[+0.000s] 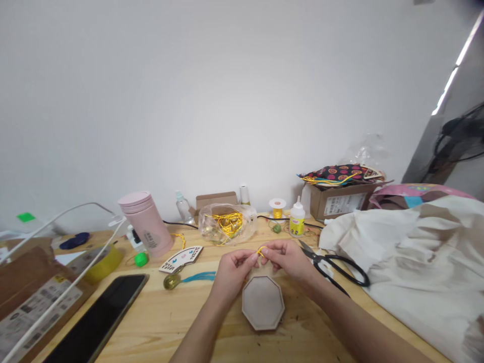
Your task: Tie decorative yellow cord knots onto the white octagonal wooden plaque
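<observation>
My left hand (236,269) and my right hand (284,258) meet above the middle of the table. Between their fingertips is a short loop of yellow cord (260,250), pinched from both sides. Just below the hands sits an octagonal grey piece with a raised rim (263,303). Left of my left hand lies a fan-shaped ornament (182,259) with a gold disc (172,282) and a blue tassel (198,277). Black-handled scissors (335,266) rest close to my right forearm.
Behind the hands stand a clear bag of yellow cord (227,224), a glue bottle (297,220) and a spool of yellow thread (277,207). A pink tumbler (147,222) and a phone (100,317) are at left. White cloth (408,267) and a cardboard box (336,201) occupy the right.
</observation>
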Demonstrator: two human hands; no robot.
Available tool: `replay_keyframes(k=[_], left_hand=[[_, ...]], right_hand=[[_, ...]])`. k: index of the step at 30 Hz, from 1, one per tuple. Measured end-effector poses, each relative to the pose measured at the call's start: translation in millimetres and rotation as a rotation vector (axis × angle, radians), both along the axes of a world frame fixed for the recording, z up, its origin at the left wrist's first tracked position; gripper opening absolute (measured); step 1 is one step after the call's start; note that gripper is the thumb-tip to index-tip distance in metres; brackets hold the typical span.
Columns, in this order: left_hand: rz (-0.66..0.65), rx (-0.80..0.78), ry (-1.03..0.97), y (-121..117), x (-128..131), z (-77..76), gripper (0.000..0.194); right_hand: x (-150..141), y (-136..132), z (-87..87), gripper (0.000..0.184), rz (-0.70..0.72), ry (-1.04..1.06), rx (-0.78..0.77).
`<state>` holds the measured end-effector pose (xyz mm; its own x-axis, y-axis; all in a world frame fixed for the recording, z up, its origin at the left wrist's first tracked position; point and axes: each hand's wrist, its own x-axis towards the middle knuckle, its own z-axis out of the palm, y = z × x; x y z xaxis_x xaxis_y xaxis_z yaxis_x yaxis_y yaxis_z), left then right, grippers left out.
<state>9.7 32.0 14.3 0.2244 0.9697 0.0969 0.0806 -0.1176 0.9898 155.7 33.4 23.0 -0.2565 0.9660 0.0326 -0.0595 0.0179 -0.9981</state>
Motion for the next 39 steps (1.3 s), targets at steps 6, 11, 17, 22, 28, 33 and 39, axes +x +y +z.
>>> replay_keyframes(k=[6,11,17,22,28,33,39], left_hand=[[0.029,0.016,-0.006,0.8,1.7,-3.8,0.022],[0.045,0.013,-0.004,2.0,0.9,-7.2,0.023],[0.032,-0.002,-0.015,2.1,-0.2,-5.6,0.024],[0.033,-0.013,-0.012,2.4,0.6,-7.2,0.026],[0.02,-0.022,-0.017,1.7,1.2,-5.9,0.024],[0.02,-0.04,-0.015,2.3,0.9,-6.9,0.024],[0.002,-0.037,-0.013,2.5,-0.5,-7.8,0.023]], right_hand=[[-2.6,0.4,1.1,0.021,-0.065,-0.063,0.051],[-3.2,-0.2,4.2,0.017,-0.136,-0.136,0.126],[-4.8,-0.9,3.4,0.01,-0.136,-0.138,0.124],[-5.6,-2.0,1.8,0.01,-0.157,-0.182,0.178],[-5.0,-1.4,0.7,0.009,-0.153,-0.177,0.18],[-4.6,-0.5,0.8,0.009,-0.145,-0.195,0.181],[-3.4,-1.5,5.2,0.007,-0.145,-0.207,0.175]])
